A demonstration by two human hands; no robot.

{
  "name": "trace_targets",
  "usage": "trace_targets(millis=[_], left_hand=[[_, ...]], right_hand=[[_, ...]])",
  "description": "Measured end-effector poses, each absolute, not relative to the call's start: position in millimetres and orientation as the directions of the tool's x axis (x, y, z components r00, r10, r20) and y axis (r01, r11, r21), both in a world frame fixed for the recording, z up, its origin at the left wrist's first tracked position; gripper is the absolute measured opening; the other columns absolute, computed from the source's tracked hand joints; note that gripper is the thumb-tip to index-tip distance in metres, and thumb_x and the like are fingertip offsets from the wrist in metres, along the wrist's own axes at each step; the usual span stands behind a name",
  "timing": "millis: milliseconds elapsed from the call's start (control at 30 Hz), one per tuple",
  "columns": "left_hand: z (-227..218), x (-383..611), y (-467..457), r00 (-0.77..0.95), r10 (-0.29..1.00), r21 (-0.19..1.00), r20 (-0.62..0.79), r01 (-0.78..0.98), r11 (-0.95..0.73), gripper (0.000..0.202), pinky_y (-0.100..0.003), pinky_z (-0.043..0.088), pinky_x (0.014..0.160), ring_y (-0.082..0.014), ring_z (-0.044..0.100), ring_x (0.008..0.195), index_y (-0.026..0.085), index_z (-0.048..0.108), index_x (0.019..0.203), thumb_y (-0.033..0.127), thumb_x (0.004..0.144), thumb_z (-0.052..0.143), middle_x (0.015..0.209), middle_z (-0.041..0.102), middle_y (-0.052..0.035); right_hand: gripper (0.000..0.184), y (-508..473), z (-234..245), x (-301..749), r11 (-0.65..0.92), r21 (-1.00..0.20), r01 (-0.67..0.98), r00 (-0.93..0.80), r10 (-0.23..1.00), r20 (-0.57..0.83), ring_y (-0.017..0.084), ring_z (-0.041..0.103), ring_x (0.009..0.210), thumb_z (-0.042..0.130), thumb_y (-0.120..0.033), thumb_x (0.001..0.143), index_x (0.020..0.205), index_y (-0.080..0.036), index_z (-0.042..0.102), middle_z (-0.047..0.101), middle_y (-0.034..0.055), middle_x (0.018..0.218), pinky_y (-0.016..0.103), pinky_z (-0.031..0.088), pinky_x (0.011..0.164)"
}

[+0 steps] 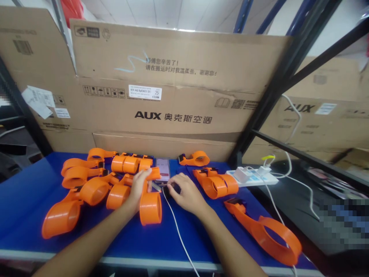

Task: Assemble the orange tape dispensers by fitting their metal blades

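over the middle of the blue desk [23,200], the left hand [140,186] is closed around an orange tape dispenser [148,211]; the right hand [186,191] curls beside it at a small dark piece [174,187], whether gripping i cannot tell, with a phone [163,168] just beyond and more orange dispensers [93,193] lying either side

Free blue tabletop [25,204] at far left, orange dispensers [75,177] crowded alongside, white cable [180,237] crossing front centre
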State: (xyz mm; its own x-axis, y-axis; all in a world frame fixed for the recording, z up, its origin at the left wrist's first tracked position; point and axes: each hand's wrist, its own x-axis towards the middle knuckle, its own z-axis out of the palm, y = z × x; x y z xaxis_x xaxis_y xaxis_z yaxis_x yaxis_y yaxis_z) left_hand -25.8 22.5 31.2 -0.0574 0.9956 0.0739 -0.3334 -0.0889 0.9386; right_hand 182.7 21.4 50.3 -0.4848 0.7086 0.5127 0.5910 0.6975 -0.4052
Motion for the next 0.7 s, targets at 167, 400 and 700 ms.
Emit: trace_targets(millis=[167, 400, 700], left_hand=[[25, -26, 25, -0.068, 0.994, 0.944, 0.091, -0.31, -0.108, 0.04, -0.025, 0.033, 0.047, -0.0101, 0.041, 0.039, 0.019, 0.057, 0.063, 0.052, 0.084, 0.066, 0.04, 0.049, 0.0029], [25, -22, 21, -0.084, 0.992, 0.934, 0.095, -0.336, -0.118, 0.038, -0.024, 0.03, 0.045, -0.0091, 0.039, 0.038, 0.02, 0.053, 0.065, 0.05, 0.083, 0.068, 0.041, 0.049, 0.0046], [29, -17, 17, -0.092, 0.991, 0.933, 0.094, -0.34, -0.12, 0.036, -0.022, 0.025, 0.042, -0.0074, 0.038, 0.038, 0.019, 0.055, 0.072, 0.05, 0.08, 0.073, 0.045, 0.05, 0.0064]], right_hand=[[0.011, 20, 35, 164, 0.702, -0.268, 0.66, -0.532, 0.689, 0.493, 0.022, 0.058, 0.087, 0.059, -0.029, 0.099, 0.094, -0.022, 0.067, 0.071, 0.0066, 0.095, 0.034, 0.038, 0.076], [0.012, 22, 28, 154, 0.679, -0.236, 0.696, -0.519, 0.702, 0.488, 0.023, 0.055, 0.095, 0.059, -0.028, 0.099, 0.096, -0.023, 0.07, 0.07, 0.0064, 0.1, 0.035, 0.035, 0.077], [0.014, 19, 28, 147, 0.66, -0.124, 0.741, -0.567, 0.714, 0.41, 0.026, 0.049, 0.097, 0.06, -0.019, 0.093, 0.091, -0.022, 0.073, 0.062, 0.0093, 0.101, 0.038, 0.034, 0.075]])
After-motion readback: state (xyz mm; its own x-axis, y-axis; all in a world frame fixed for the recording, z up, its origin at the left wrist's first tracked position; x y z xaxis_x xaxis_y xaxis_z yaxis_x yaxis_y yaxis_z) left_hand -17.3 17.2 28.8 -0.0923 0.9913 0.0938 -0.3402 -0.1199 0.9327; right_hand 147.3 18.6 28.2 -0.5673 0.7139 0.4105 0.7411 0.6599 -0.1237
